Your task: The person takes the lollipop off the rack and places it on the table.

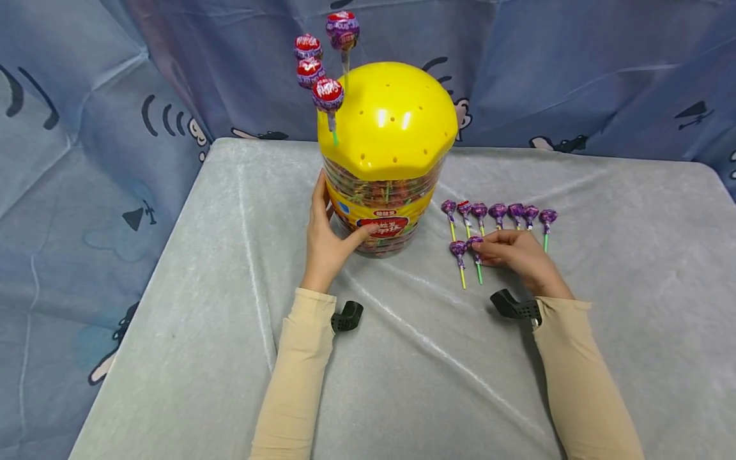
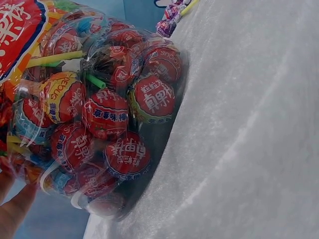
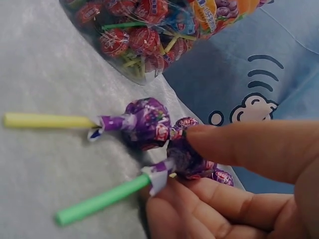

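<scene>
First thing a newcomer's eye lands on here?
Likely the bright yellow lid on the clear candy jar, upper middle of the head view, with four lollipops sticking out on its left side. Next, the purple lollipops laid out on the grey table right of the jar, where the right hand pinches a green-stick lollipop. The left hand holds the jar's left side.

Both forearms (image 1: 294, 377) extend forward, left hand (image 1: 329, 249) thumb splayed, right hand (image 1: 520, 257) pinching.
</scene>
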Available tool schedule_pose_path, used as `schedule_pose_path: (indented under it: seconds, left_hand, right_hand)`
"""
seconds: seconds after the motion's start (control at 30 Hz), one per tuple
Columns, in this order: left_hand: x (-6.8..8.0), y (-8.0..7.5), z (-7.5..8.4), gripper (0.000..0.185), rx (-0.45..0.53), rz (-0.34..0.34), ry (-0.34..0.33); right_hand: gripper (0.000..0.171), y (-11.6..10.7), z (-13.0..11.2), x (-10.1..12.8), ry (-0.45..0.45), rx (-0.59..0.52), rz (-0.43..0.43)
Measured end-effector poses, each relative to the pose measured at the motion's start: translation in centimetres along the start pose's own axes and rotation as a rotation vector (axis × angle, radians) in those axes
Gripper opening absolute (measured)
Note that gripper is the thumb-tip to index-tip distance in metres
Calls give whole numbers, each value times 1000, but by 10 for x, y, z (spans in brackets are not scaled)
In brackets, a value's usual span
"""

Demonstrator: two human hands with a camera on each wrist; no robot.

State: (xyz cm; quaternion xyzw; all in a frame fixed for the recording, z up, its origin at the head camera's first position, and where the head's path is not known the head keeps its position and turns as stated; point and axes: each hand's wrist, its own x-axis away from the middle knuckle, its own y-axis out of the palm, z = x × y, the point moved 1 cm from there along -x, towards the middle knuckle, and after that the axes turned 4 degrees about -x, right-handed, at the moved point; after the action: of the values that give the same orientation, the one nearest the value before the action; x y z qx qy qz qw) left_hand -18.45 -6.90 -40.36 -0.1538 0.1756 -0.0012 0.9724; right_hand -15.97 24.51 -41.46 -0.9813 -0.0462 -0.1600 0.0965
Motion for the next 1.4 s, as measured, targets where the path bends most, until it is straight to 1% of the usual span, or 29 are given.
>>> schedule_pose_path:
  seconds: [0.3, 0.7, 0.93, 1.23, 1.33, 1.4]
  left_hand:
    - [0, 0, -1, 114, -5, 4, 1]
    - [0, 0, 0, 113, -1, 6, 13]
    - [0, 0, 1, 112, 3, 1, 12]
    - [0, 0, 1, 112, -1, -1, 7]
    - [0, -1, 1, 112, -3, -2, 6]
    - [0, -1, 1, 112, -1, -3, 4]
  right_hand:
    - [26, 1, -4, 1, 25, 49, -2]
    - [37, 0, -6, 2, 15, 116, -10]
    - [37, -2, -6, 4, -2, 126, -9]
    - [35, -7, -6, 5, -29, 115, 42]
    - [36, -7, -7, 6, -49, 114, 66]
    - [38, -6, -8, 7, -79, 112, 88]
